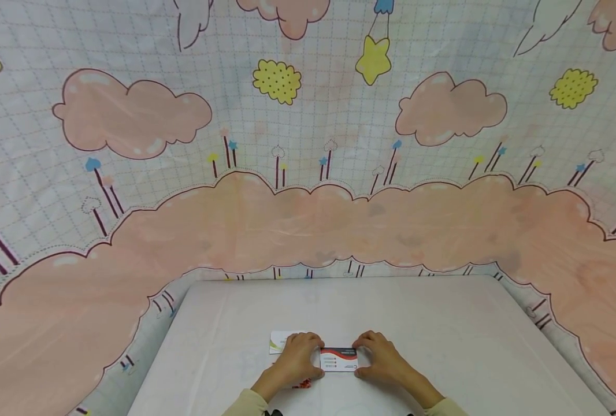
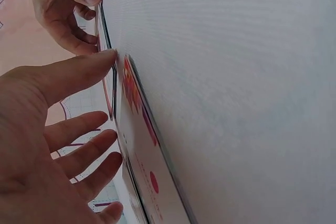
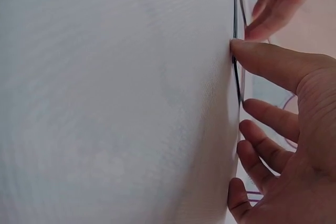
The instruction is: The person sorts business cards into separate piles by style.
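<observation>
A business card [image 1: 339, 359], white with a dark top band and a red wave, lies flat at the near middle of the white table. My left hand [image 1: 299, 357] grips its left edge, thumb at the near corner and index finger at the far one. The right hand [image 1: 383, 359] holds the opposite edge in the same way. Both wrist views show the card nearly edge-on, low over the table, with the other fingers spread beside it. Partly under the left hand are a white card with a green curve [image 1: 278, 343] and a red-patterned card [image 2: 154, 169].
The white table [image 1: 443, 318] stretches away to the back and both sides. Behind it and at its sides hangs a printed cloth [image 1: 339, 225] with clouds and stars. The two loose cards lie close to the left of the held card.
</observation>
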### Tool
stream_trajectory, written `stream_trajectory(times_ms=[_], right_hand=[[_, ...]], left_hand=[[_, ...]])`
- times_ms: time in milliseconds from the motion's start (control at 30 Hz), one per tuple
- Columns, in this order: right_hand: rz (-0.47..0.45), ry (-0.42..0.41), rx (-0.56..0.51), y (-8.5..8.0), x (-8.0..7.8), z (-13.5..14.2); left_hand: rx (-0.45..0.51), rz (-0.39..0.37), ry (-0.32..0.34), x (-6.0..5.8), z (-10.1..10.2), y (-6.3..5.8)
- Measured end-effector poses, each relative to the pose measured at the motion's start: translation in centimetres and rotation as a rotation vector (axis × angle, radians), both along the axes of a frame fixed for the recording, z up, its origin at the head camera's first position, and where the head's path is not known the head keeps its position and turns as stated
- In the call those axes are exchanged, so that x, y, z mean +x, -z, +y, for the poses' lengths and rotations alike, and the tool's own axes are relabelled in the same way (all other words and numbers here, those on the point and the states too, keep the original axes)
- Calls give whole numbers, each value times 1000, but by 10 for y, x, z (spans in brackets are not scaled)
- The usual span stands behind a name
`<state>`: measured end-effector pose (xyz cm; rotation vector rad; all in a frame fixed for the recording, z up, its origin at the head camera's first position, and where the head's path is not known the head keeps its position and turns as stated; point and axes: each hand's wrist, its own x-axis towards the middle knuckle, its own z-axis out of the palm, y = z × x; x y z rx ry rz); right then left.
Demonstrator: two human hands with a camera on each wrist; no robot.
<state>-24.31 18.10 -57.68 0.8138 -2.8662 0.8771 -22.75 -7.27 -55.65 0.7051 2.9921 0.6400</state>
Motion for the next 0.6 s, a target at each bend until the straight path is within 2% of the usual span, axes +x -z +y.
stream_trajectory(times_ms=[167,367,500,600], right_hand=[[-29,11,-11,-1,-1,2],[-7,10,-45,-4,-1,5],[36,19,-39,-9,0,7],[9,45,-61,-14,-1,9]], left_hand=[[65,-9,4,0,-3,-1],[144,62,-12,3,-12,-4],[170,66,-45,4,-20,-7],[198,59,-80,3,-25,-9]])
